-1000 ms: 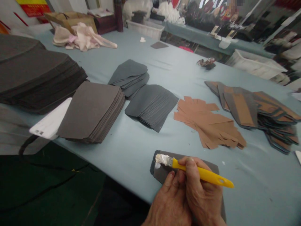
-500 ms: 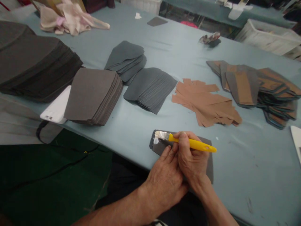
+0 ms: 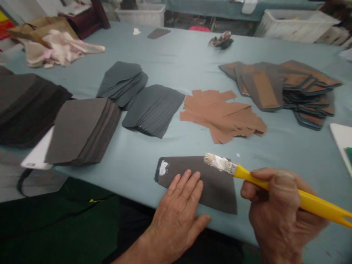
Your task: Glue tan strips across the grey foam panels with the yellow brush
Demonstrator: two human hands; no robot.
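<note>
A dark grey cut piece lies flat at the near edge of the blue table, with a white smear of glue on its left end. My left hand rests flat on the piece, fingers stretched out. My right hand grips a yellow-handled brush. Its glue-coated bristles hover over the right part of the piece, away from the smear.
Stacks of grey pieces and darker ones lie to the left. Brown strips are in the middle and a fanned pile of grey-and-brown pieces at the right. A white phone lies under the near stack. White bins stand behind the blue table.
The brush has left the piece's left end, where a white glue smear stays, and moved right with my right hand. My left hand has spread flat on the piece.
</note>
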